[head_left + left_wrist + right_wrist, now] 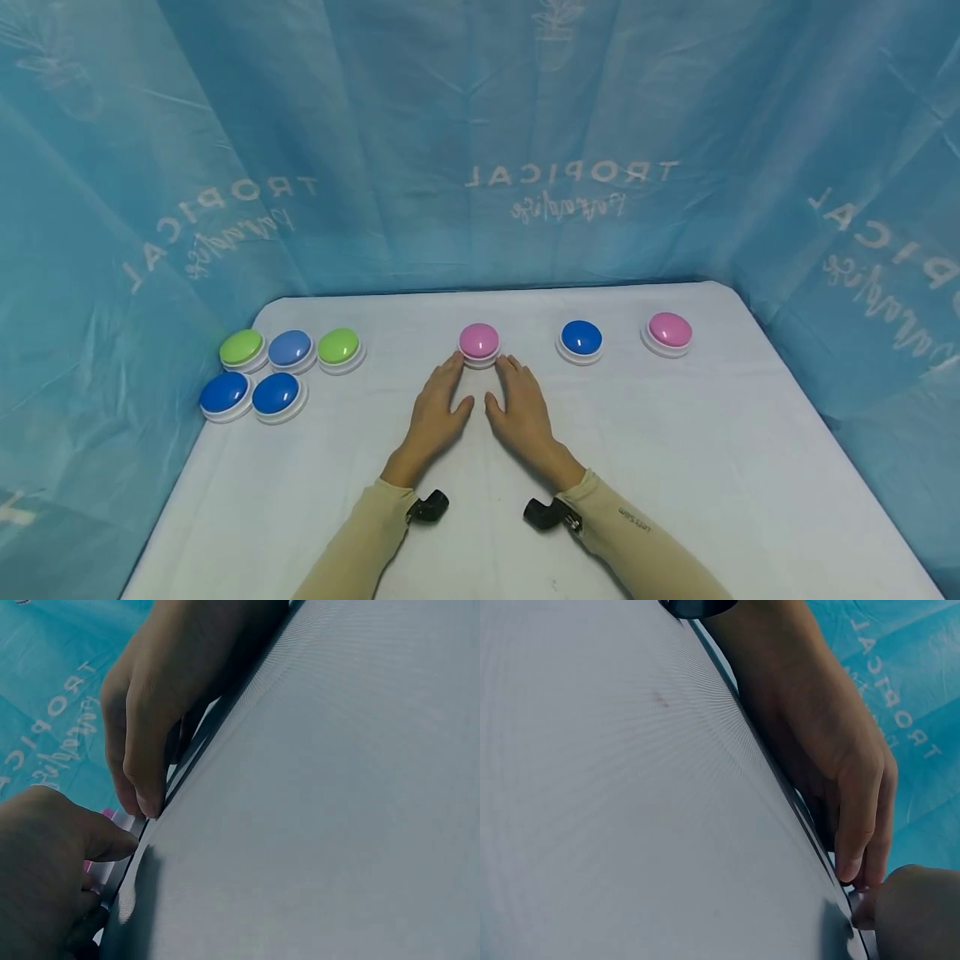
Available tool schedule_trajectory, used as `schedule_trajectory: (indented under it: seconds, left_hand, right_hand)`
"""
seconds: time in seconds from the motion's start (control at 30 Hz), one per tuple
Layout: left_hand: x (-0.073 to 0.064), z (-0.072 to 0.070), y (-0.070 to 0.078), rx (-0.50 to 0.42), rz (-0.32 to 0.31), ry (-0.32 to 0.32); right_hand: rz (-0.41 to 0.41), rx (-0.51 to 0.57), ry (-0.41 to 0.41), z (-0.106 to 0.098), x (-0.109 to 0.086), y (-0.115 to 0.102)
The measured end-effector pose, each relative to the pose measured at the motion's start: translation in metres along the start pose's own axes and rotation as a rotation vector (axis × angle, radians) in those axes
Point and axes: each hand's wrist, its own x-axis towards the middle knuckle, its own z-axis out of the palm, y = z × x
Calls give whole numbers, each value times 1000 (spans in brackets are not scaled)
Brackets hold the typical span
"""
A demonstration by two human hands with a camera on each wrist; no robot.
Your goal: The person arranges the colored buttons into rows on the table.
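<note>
A pink-domed push button (479,340) with a white base stands on the white-covered table between my two hands. My left hand (436,417) lies at its left side, fingers stretched forward, fingertips at the base. At the right side my right hand (522,417) mirrors it, fingers extended and fingertips close to the base. Both thumbs stick out toward each other with a gap between them. In the left wrist view, the pink button is mostly hidden behind the fingers. Whether the fingertips press the base or only lie beside it, I cannot tell.
To the right stand a blue button (581,338) and another pink button (670,331). Several buttons cluster at the left edge, among them a green one (338,345), a light blue one (291,348) and a dark blue one (276,393). Blue curtains (420,233) surround the table (675,467).
</note>
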Motion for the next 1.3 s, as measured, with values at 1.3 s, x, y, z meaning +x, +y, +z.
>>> schedule_trajectory:
  seconds: [1.3]
  left_hand:
    - [-67,-94,-55,13,-524,418]
  right_hand:
    - [-310,-29,-293,83,16,-98]
